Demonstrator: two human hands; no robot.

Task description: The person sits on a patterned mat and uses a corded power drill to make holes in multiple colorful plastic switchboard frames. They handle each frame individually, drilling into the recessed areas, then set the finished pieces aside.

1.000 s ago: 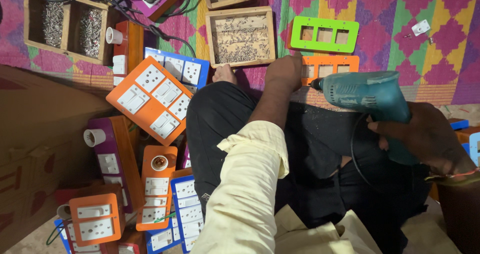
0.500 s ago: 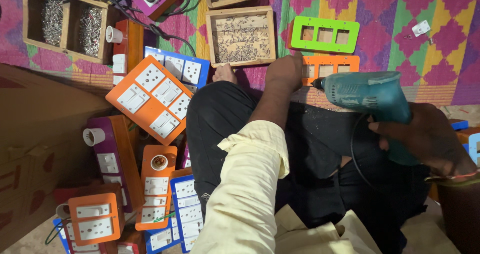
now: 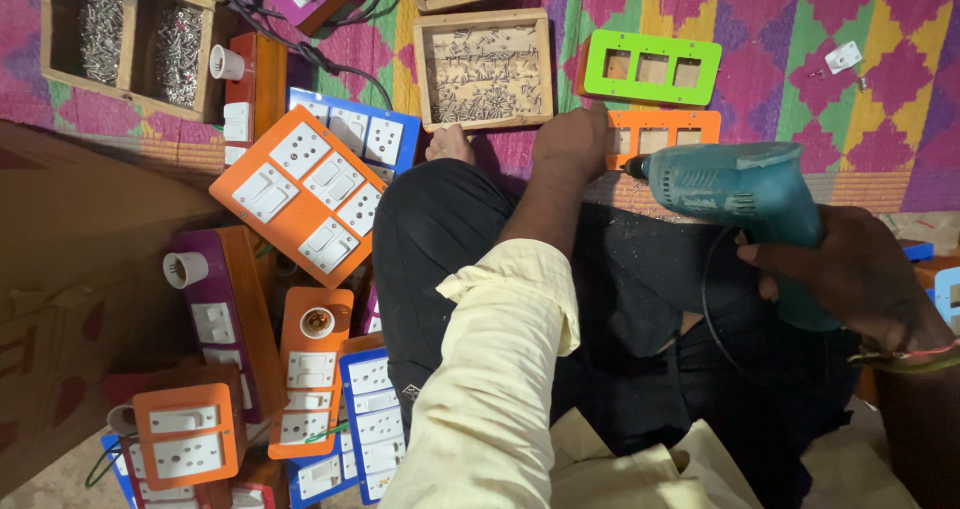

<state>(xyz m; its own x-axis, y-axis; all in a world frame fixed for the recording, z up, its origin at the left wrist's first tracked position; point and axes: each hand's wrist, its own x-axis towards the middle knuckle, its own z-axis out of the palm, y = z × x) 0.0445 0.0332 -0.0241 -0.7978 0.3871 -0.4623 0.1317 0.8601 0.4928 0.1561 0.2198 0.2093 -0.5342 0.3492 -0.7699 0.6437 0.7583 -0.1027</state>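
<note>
Right hand grips teal drill; left hand presses down, fingers curled, on orange plate below green plate.

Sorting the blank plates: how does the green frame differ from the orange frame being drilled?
The green frame lies untouched on the mat; the orange frame is held down by the left hand. The green one shows whole; the orange one is partly hidden behind the teal drill, gripped by the right hand, bit at its edge. Both have a row of three rectangular cutouts.
</note>
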